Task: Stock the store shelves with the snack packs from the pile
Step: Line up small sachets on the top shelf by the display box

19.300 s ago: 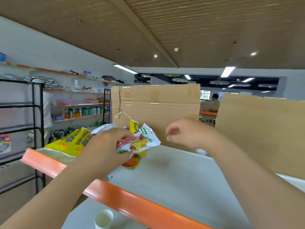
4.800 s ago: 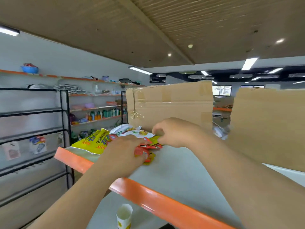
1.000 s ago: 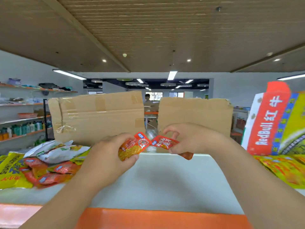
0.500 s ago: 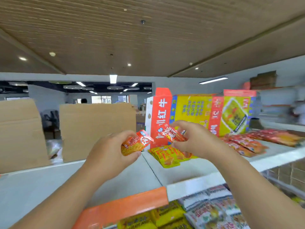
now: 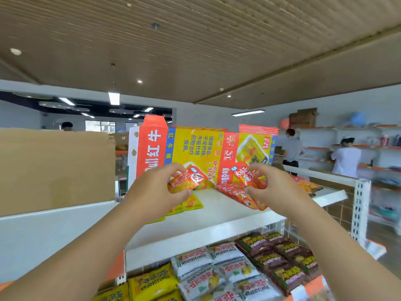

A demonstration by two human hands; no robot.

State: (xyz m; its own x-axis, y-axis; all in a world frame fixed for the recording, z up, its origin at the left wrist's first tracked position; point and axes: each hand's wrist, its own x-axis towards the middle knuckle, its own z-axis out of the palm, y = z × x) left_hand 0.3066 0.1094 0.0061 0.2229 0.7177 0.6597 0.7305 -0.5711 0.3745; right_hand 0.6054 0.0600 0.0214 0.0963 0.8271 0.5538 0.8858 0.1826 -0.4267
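1 orange snack pack [image 5: 187,180] is pinched in the left hand [image 5: 156,192]; red snack packs [image 5: 244,178] are gripped in the right hand [image 5: 275,187]. Both are held above the white top shelf [image 5: 217,213], hands apart

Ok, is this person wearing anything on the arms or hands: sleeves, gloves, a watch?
No. The left hand and right hand are ungloved, with no ring, watch or bracelet showing; both forearms are bare to the frame's edge, no sleeve in view.
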